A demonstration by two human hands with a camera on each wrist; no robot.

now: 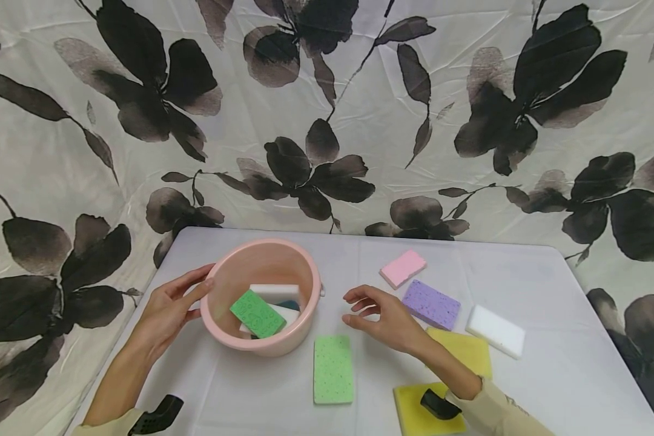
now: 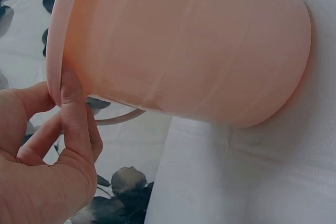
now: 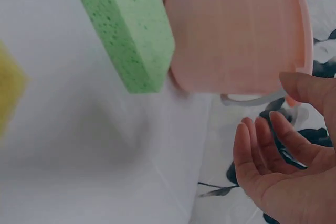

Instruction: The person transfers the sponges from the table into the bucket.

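A pink bucket [image 1: 223, 336] stands on the table at centre left, with a bright green sponge [image 1: 258, 313] and several white sponges inside. My left hand [image 1: 166, 309] pinches the bucket's rim from the left, thumb and fingers on either side of it in the left wrist view. To the right of the bucket, my right hand [image 1: 384, 318] hovers with loosely bent fingers and nothing between them. A light green sponge [image 1: 333, 370] lies flat just below that hand, and a purple sponge [image 1: 432, 303] is close behind its wrist.
On the right lie a pink sponge [image 1: 403, 268], a white sponge [image 1: 496, 331] and two yellow sponges, one [image 1: 471, 354] partly under the right forearm, the other [image 1: 414, 412] nearer the front. A floral cloth [image 1: 392, 121] hangs behind the white table [image 1: 556, 387].
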